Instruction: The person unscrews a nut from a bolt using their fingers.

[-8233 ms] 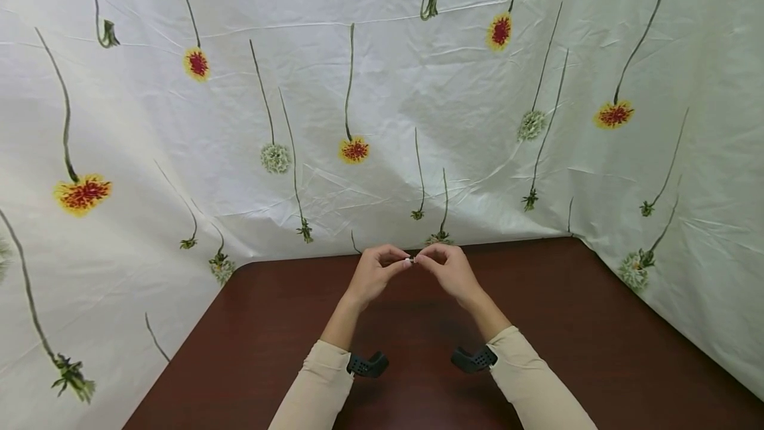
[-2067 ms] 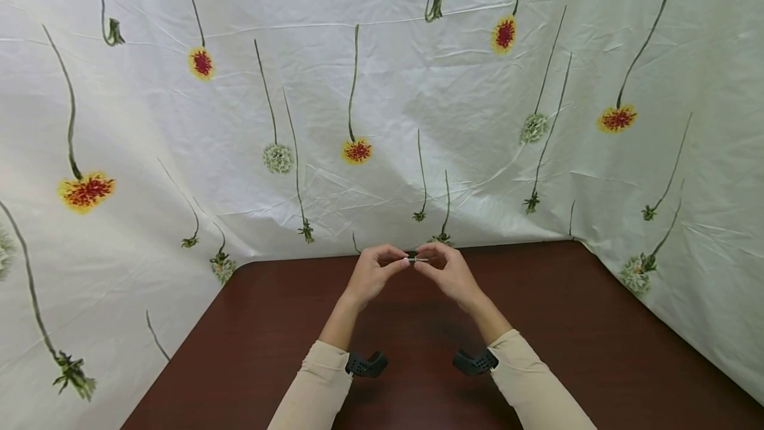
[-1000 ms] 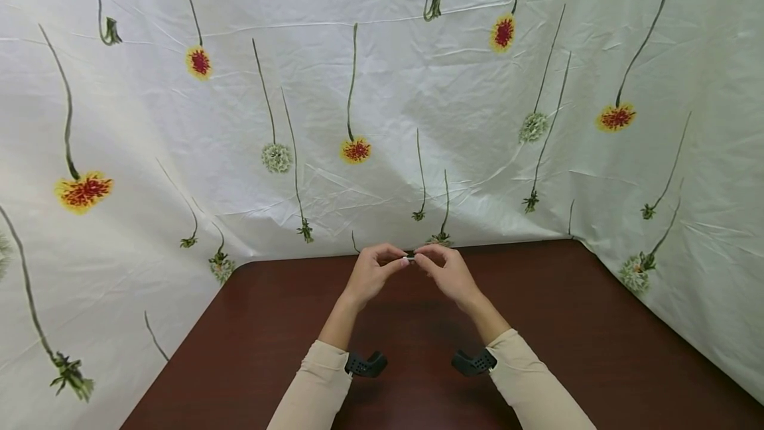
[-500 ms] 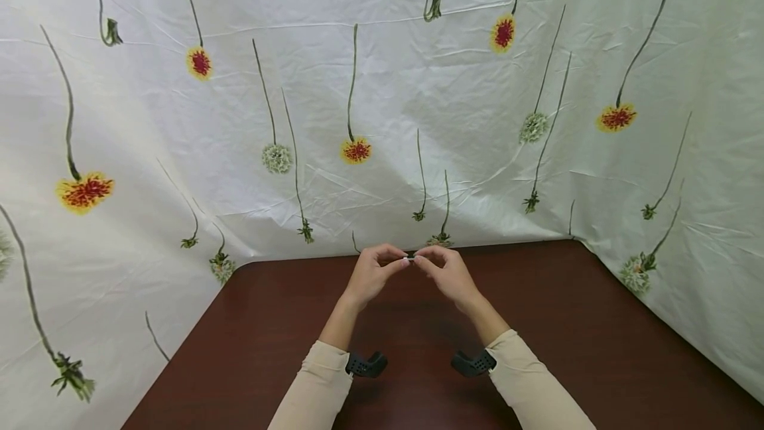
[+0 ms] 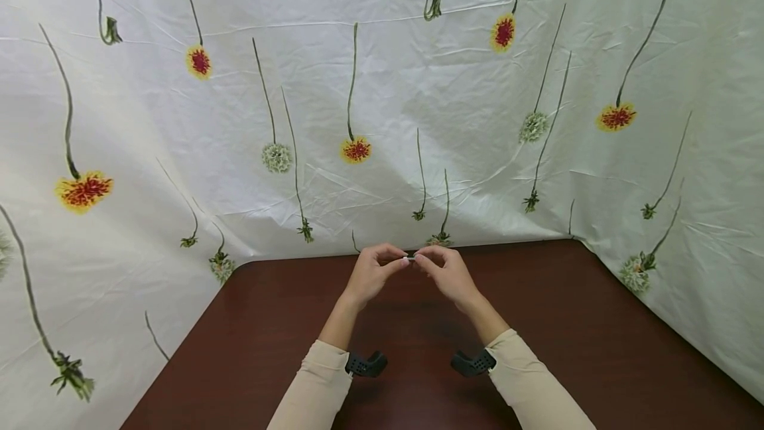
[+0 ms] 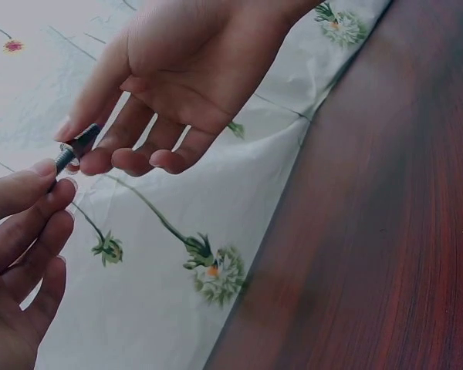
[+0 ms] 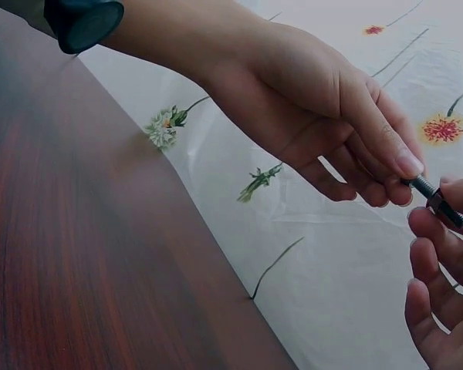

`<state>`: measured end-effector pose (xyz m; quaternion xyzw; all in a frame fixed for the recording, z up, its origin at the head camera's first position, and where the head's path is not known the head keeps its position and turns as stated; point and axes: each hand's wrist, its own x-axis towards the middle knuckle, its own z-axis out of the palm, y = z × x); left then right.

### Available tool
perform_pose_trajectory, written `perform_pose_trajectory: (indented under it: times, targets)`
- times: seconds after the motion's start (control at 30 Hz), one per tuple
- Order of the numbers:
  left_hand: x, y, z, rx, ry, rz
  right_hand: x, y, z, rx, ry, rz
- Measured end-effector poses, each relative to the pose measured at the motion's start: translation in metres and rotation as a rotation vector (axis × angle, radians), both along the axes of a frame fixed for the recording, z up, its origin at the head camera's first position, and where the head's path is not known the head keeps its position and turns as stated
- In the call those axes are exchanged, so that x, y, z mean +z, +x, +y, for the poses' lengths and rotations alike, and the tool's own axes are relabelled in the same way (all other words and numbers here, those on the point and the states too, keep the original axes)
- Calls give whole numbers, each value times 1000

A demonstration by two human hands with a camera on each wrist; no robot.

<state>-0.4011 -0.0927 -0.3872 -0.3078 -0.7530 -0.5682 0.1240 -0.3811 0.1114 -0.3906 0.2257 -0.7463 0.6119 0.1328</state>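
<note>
A small dark metal bolt (image 7: 451,216) lies between my two hands, raised above the far part of the table. In the head view my left hand (image 5: 368,277) pinches one end of it between thumb and index finger. A nut (image 7: 435,201) sits partway along the shank, with thread showing on both sides of it in the right wrist view. My right hand (image 5: 450,274) has its thumb and index fingertips around the nut, its other fingers loosely bent. The bolt's end in the left fingertips is hidden.
Below the hands spreads a dark red-brown wooden table (image 5: 286,337). A white flower-printed cloth (image 5: 394,85) hangs behind it and along both sides. Each wrist wears a black strap mount, one being the left strap (image 5: 367,364).
About two seconds ago the right thumb and index finger were spread apart beside the bolt; they have since closed in around the nut. The left hand keeps its pinch and place.
</note>
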Motion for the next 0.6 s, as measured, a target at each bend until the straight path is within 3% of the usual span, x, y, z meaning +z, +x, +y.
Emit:
perform_pose_trajectory:
  times: [0.6]
  targets:
    - [-1,0,-1,-23,5,3,1,1,1,-1,17,25]
